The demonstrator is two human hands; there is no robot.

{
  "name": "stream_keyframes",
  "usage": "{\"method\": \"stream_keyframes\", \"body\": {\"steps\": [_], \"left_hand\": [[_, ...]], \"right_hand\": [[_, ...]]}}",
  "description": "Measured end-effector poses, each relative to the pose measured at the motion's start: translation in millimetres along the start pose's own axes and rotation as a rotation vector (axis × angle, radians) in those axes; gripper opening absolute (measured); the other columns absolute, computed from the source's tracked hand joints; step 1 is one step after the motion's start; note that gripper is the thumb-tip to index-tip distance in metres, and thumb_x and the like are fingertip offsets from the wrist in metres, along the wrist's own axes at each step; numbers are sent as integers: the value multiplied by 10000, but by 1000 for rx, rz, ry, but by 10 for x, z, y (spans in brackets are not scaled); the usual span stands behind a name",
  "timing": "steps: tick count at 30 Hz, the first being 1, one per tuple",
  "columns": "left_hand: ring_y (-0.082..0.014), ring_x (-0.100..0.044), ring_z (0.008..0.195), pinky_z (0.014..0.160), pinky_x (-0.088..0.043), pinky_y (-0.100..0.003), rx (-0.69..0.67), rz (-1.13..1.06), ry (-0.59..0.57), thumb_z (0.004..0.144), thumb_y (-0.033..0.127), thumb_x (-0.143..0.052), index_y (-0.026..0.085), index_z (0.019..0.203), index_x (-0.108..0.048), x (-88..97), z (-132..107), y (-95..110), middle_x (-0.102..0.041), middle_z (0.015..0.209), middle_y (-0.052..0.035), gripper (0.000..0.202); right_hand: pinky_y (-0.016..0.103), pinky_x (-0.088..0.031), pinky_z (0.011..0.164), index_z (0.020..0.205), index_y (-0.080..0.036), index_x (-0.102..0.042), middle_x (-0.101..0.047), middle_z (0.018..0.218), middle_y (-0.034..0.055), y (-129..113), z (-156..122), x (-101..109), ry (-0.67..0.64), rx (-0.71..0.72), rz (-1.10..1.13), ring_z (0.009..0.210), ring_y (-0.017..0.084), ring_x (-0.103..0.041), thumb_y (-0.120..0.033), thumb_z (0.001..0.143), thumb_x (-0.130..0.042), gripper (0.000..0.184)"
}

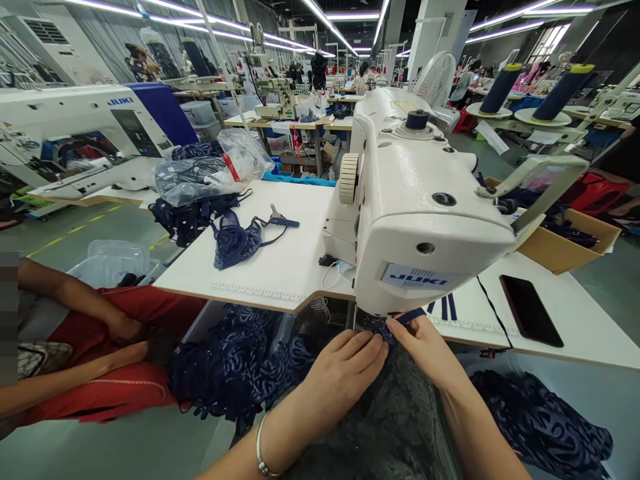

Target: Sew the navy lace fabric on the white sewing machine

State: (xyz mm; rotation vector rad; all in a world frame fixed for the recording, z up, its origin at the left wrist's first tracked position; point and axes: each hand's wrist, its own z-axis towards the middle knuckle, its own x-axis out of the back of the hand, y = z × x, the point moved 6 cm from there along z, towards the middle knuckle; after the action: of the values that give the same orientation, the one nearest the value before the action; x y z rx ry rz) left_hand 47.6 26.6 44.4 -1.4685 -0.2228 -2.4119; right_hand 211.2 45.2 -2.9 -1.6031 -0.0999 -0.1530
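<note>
At the near end of a white JUKI sewing machine (430, 220), both my hands meet just under its head. My left hand (350, 363), a silver bangle on its wrist, presses its fingers together on a navy lace garment piece (383, 328). Thumb and fingers of my right hand (425, 347) pinch the garment's other side, with a short navy fabric strip (411, 316) sticking out past them. The machine head and my fingers hide the needle area. A finished-looking navy lace bra (237, 240) lies on the white tabletop (300, 267) to the left.
Several navy strips (445, 308) and a black phone (531, 310) lie on the right. Navy garments pile up below the table at left (240, 353) and right (545, 420). A seated person in red trousers (125, 387) is close on the left. Thread cones (503, 90) stand behind.
</note>
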Motion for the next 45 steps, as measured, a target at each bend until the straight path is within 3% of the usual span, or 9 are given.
{"method": "stream_keyframes", "body": {"steps": [6, 15, 24, 27, 31, 34, 37, 40, 45], "left_hand": [[-173, -529, 1233, 1130, -404, -342, -103, -31, 22, 978, 125, -449, 101, 1269, -569, 13, -25, -27, -617, 1283, -70, 316], [-197, -527, 1256, 1112, -424, -348, -64, -33, -13, 978, 124, -397, 79, 1315, -524, 59, -19, -39, -595, 1300, -120, 363], [-171, -491, 1261, 1137, -355, -312, -47, -163, -145, 960, 100, -408, 107, 1324, -499, 87, 67, -112, -573, 1331, -82, 375], [-203, -480, 1255, 1109, -373, -324, -13, -163, -222, 899, 177, -557, 106, 1349, -470, 92, 98, -84, -554, 1348, -92, 464], [-263, -495, 1212, 1062, -408, -354, 28, -41, -268, 739, 326, -753, 59, 1359, -451, 58, 120, 28, -530, 1357, -134, 739], [-252, -530, 1151, 995, -439, -359, 72, 139, -143, 858, 277, -630, 59, 1316, -505, -4, 132, 124, -552, 1318, -133, 523], [-237, -545, 1112, 951, -448, -352, 154, 253, -33, 938, 224, -503, 49, 1287, -538, -118, 140, 176, -582, 1260, -133, 392], [-246, -540, 1117, 949, -443, -365, 228, 311, -18, 957, 229, -465, 46, 1292, -540, -221, 160, 187, -583, 1253, -144, 389], [-245, -551, 1081, 920, -455, -366, 265, 358, 36, 944, 223, -479, 40, 1256, -566, -218, 213, 209, -594, 1219, -143, 372]], "right_hand": [[303, -422, 754, 1014, -222, -527, -541, 880, 12, 7, 7, -17, 26, 10, 51, 904, 227, -536, -495, 954, -586, 286], [304, -396, 635, 960, -210, -543, -495, 785, -3, 23, 7, 75, -35, -166, -141, 718, 203, -486, -613, 925, -567, 406], [322, -445, 643, 951, -199, -558, -564, 813, 33, 32, -7, 69, 19, -134, -154, 743, 234, -545, -615, 905, -581, 419], [328, -472, 638, 921, -201, -576, -557, 760, 30, 1, 19, 86, 61, -117, -115, 714, 236, -550, -587, 891, -585, 388], [392, -497, 853, 932, -203, -634, -635, 871, 71, -131, 163, 142, 146, -15, -66, 931, 286, -593, -491, 861, -588, 300], [430, -459, 957, 989, -208, -677, -673, 1046, 95, -220, 312, 143, 146, 96, -115, 1104, 316, -563, -408, 822, -608, 270], [463, -452, 973, 1015, -212, -687, -677, 1080, 106, -218, 440, 147, 162, 211, -215, 1094, 328, -575, -434, 818, -586, 314], [497, -467, 944, 977, -209, -684, -685, 1023, 123, -137, 529, 157, 178, 308, -394, 1063, 348, -579, -535, 849, -554, 373], [499, -515, 876, 952, -210, -680, -682, 923, 121, -15, 576, 160, 190, 474, -577, 963, 334, -611, -564, 935, -450, 423]]}}
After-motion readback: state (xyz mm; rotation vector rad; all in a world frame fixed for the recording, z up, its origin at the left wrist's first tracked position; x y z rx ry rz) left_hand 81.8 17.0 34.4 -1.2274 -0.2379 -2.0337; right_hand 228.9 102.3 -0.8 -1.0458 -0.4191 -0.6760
